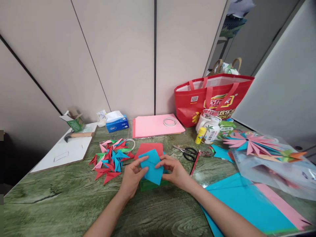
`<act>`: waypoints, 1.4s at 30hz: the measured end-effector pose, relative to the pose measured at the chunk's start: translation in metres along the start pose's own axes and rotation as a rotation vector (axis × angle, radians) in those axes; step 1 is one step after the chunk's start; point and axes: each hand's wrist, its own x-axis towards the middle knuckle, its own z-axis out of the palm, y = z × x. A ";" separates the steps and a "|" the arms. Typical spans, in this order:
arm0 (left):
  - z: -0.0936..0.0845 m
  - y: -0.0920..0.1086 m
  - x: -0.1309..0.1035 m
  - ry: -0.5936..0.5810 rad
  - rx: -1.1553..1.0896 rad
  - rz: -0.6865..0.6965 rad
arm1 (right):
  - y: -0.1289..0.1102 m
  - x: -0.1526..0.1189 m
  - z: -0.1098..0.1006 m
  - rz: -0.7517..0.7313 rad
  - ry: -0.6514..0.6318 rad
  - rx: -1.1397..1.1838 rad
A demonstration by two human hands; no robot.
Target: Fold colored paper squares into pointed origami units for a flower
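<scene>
Between both hands a blue sheet of paper (153, 166) is held up, tilted, with crease lines across it. My left hand (133, 174) pinches its left edge between thumb and fingers. On its right edge my right hand (174, 169) is closed, thumb partly hidden behind the paper. Behind and beneath it lie a red paper square (151, 147) and a green piece (148, 186), mostly covered. A heap of folded paper pieces (113, 158) in red, blue, pink and green spreads to the left. Scissors (189, 153) with black handles and a red pencil (195, 163) rest to the right.
Pink paper (153, 126) lies at the back with rings on it. A blue tissue box (117, 124), a hammer (79, 135) and a white board (66, 151) are left. A glue stick (200, 135), white bottle (212, 131), red bag (187, 110), blue sheets (249, 204) and paper flower (249, 141) are right.
</scene>
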 end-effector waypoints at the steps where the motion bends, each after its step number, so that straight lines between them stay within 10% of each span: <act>1: 0.000 0.001 0.000 -0.021 -0.005 0.004 | -0.001 0.000 -0.001 -0.002 -0.007 -0.014; 42: 0.011 0.001 -0.008 -0.112 0.071 0.008 | 0.003 0.002 0.003 0.143 0.288 -0.002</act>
